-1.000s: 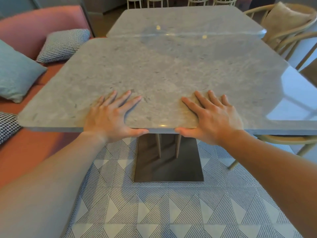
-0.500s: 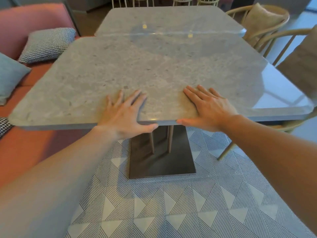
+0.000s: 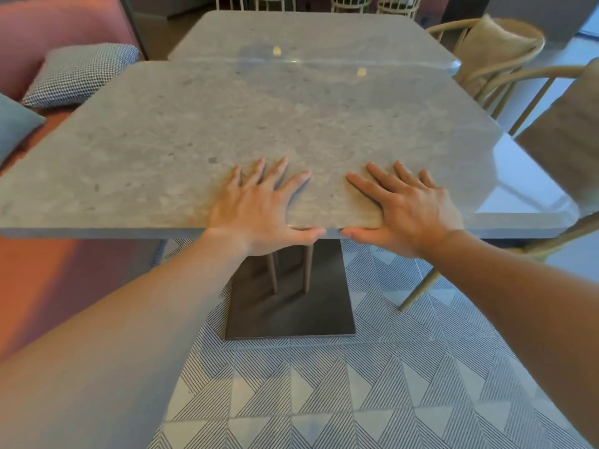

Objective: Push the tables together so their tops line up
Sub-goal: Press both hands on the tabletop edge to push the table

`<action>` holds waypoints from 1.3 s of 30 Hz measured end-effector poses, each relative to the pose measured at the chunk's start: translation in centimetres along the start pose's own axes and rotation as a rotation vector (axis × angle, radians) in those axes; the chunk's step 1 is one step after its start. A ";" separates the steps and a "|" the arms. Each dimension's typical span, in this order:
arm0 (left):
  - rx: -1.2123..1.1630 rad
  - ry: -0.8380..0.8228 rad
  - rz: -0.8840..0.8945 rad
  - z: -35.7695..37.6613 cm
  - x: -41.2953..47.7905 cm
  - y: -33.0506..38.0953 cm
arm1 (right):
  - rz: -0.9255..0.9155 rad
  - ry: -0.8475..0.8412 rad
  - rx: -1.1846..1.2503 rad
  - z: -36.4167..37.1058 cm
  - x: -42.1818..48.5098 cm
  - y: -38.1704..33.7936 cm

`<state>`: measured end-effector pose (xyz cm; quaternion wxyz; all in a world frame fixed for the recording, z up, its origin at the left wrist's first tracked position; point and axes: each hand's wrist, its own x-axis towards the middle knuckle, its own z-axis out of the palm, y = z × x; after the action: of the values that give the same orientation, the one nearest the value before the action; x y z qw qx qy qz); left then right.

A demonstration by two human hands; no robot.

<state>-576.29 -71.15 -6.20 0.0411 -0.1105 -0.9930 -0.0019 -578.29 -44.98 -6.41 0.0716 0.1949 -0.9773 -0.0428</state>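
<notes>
Two grey stone-topped tables stand end to end. The near table (image 3: 194,134) fills the middle of the view on a dark square base (image 3: 291,306). The far table (image 3: 308,34) touches its back edge and sits offset to the right, so the side edges are out of line. My left hand (image 3: 259,209) and my right hand (image 3: 405,209) lie close together at the near table's front edge. Fingers are flat and spread on top, and each thumb is hooked under the edge.
A pink bench (image 3: 48,280) with a checked cushion (image 3: 81,72) and a blue cushion (image 3: 13,131) runs along the left. Wooden chairs (image 3: 505,53) stand close on the right. More chairs (image 3: 356,1) are behind the far table. The floor has patterned tiles (image 3: 356,384).
My hands have drawn closer together at the front edge. The near table has shifted left in view, and the far table's right corner now sticks out further past it.
</notes>
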 end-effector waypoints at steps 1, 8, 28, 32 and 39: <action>0.004 0.006 0.000 0.0 0.0 0.0 | -0.004 0.004 -0.002 0.0 0.0 0.0; 0.007 0.000 -0.012 -0.4 0.0 0.4 | -0.031 0.037 0.023 0.1 0.1 0.3; -0.976 0.255 -0.112 -12.6 0.1 7.2 | 0.259 0.247 1.171 -12.9 -3.9 6.7; -1.202 0.443 -0.009 -24.5 0.4 12.6 | 0.225 0.402 1.381 -25.2 -6.6 11.8; -1.322 0.428 0.112 -36.2 -0.5 23.7 | 0.050 0.414 1.352 -36.3 -13.2 21.0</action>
<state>-567.68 -48.63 29.72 0.1601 -0.1608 -0.7466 -0.6254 -568.41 -22.61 30.09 0.1202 0.1782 -0.7601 0.6132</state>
